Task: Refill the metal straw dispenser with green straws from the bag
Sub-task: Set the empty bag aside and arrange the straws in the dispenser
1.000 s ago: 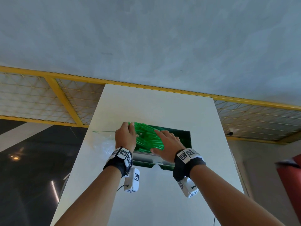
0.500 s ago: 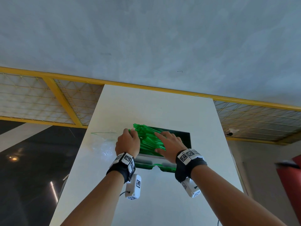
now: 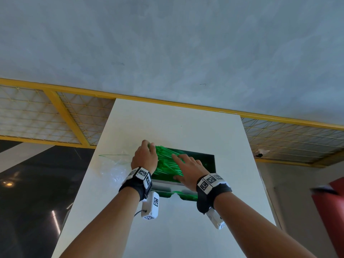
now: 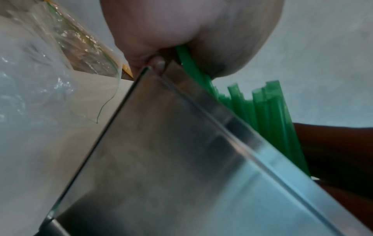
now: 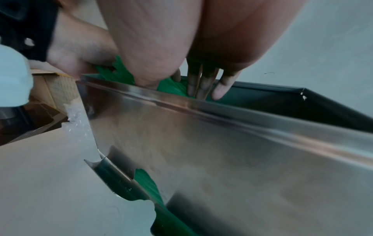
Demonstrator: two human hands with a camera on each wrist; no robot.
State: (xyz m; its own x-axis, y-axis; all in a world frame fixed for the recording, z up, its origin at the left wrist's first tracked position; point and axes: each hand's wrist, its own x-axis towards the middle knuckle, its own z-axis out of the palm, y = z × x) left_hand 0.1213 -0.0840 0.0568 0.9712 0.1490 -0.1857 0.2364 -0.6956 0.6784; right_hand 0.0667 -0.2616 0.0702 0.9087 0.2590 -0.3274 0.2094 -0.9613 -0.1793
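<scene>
A metal straw dispenser [image 3: 164, 185] stands open-topped on the white table [image 3: 167, 229]. A bundle of green straws [image 3: 167, 161] lies slanted in its opening, left end raised. My left hand [image 3: 148, 148] grips that raised end, and the left wrist view shows straws [image 4: 272, 119] coming out from under the palm beside the dispenser wall [image 4: 161, 159]. My right hand [image 3: 181, 162] lies flat on the bundle, and its straight fingers [image 5: 201, 86] reach down inside the box. The clear bag [image 3: 113, 165] lies crumpled left of the dispenser.
More green straws show in the dispenser's low front tray [image 3: 185, 195]. The table's left edge drops to a dark floor [image 3: 37, 192]. A yellow-framed mesh railing [image 3: 65, 118] runs behind the table, with a grey wall above. A red object [image 3: 331, 202] stands at the far right.
My left hand has shifted slightly right along the bundle's end, and the straws have sunk a little lower into the dispenser. The right hand stays pressed on them.
</scene>
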